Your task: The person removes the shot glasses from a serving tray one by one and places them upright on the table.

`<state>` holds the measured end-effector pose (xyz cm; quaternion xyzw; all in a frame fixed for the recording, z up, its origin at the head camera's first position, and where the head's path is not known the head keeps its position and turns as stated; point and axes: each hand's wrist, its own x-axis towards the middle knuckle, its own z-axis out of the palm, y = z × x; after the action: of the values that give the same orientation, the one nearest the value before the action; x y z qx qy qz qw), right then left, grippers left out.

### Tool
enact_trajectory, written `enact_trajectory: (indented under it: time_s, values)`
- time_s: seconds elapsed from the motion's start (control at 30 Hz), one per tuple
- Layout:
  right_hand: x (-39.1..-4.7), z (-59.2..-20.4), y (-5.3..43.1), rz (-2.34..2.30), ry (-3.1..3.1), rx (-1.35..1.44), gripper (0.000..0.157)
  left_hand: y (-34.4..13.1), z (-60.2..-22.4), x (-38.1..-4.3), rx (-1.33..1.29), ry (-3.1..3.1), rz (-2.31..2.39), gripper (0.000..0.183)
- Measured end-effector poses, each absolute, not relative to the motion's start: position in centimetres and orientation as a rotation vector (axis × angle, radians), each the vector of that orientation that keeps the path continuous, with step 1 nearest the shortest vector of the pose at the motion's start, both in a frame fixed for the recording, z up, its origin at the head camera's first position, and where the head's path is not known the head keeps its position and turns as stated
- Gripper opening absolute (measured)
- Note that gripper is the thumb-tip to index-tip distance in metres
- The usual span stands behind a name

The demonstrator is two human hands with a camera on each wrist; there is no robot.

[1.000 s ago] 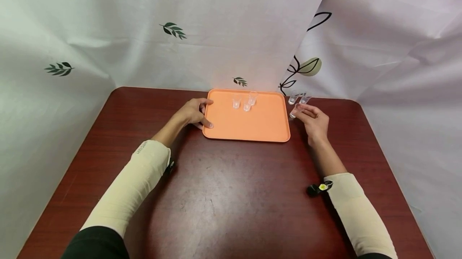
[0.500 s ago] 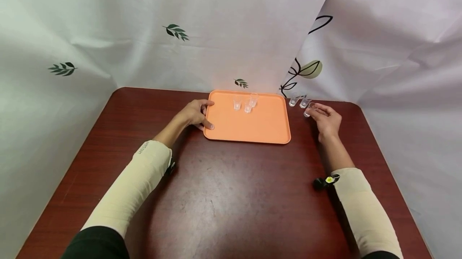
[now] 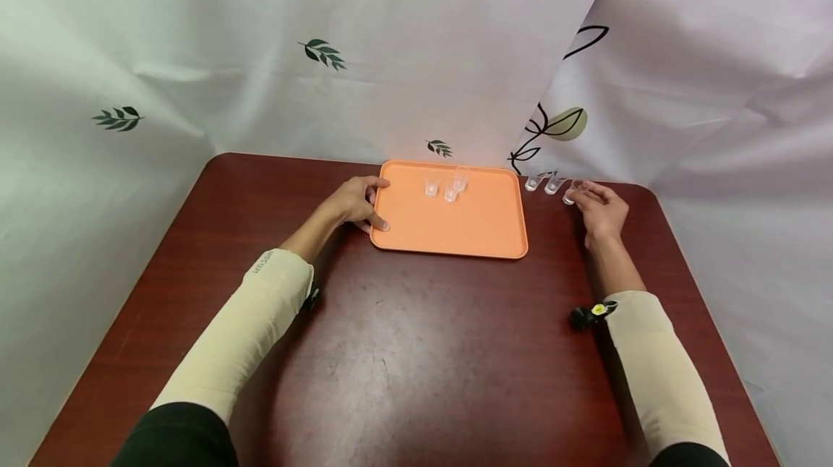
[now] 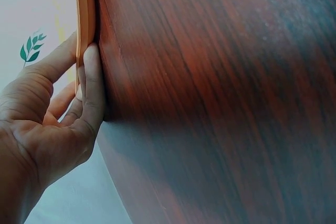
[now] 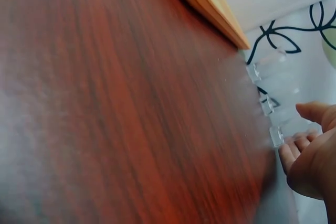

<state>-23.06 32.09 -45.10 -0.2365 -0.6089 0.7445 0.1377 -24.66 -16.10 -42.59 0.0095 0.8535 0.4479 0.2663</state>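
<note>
My left hand (image 3: 354,199) grips the left rim of an orange tray (image 3: 449,232) at the back of the table, thumb on top and other fingers at the edge. In the left wrist view, the tray's edge (image 4: 84,19) runs between its fingers. Three small clear cups stand on the tray, among them a left cup (image 3: 432,185) and a front cup (image 3: 450,194). My right hand (image 3: 601,212) holds a clear cup (image 5: 276,136) between thumb and fingers, its base at the tabletop. Beside it, two clear cups (image 3: 533,183) stand right of the tray.
The dark red-brown table (image 3: 416,351) ends at a white patterned curtain (image 3: 260,91) behind and at both sides. The three cups right of the tray form a row near the table's back edge. A small black camera (image 3: 581,318) sits at the right wrist.
My right hand has carried its cup rightward and slightly back, away from the tray's right edge to the row's right end. My left hand keeps its grip on the tray.
</note>
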Motion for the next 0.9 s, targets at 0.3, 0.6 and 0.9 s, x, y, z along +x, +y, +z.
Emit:
enact_trajectory:
  time_s: [0.3,0.6,0.9]
  values:
    - [-24.1,-45.2,32.8,2.095,-1.796,-0.727,0.035,-16.0,-42.6,-24.7,0.037,2.31,1.213,0.105]
    - [-25.0,-45.2,32.9,2.099,-1.806,-0.73,0.048,-16.1,-42.5,-24.6,0.031,2.319,1.211,0.104]
    - [-24.0,-45.3,33.3,1.968,-1.996,-0.793,0.042,-16.1,-42.5,-24.5,0.024,2.316,1.205,0.104]
